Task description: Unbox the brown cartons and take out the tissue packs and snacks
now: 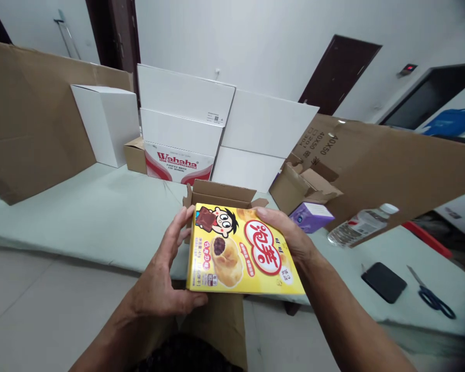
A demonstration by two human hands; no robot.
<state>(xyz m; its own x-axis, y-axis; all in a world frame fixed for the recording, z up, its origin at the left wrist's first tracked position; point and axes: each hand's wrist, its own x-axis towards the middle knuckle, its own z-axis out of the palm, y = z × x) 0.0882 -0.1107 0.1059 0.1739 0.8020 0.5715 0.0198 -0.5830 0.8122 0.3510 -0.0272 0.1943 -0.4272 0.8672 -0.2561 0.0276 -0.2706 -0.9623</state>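
Note:
A yellow snack box (232, 253), printed with a cartoon figure and a cream puff, is held up in front of me, its printed face tilted toward the camera. My left hand (170, 268) grips its left edge, thumb at the lower corner and fingers along the side. From the upper right, my right hand (290, 235) clasps the box with its thumb over the top edge; its other fingers are hidden behind. Just beyond the box stands an open brown cardboard box (225, 192) with raised flaps, its lower part covered from sight.
On the pale green table (81, 212), folded white Wahaha cartons (180, 164) and a white box (112, 126) stand at the back. To the right are a small open carton (294, 183), a purple box (312, 217), a water bottle (362, 226), a black phone-like slab (383, 282) and scissors (430, 295).

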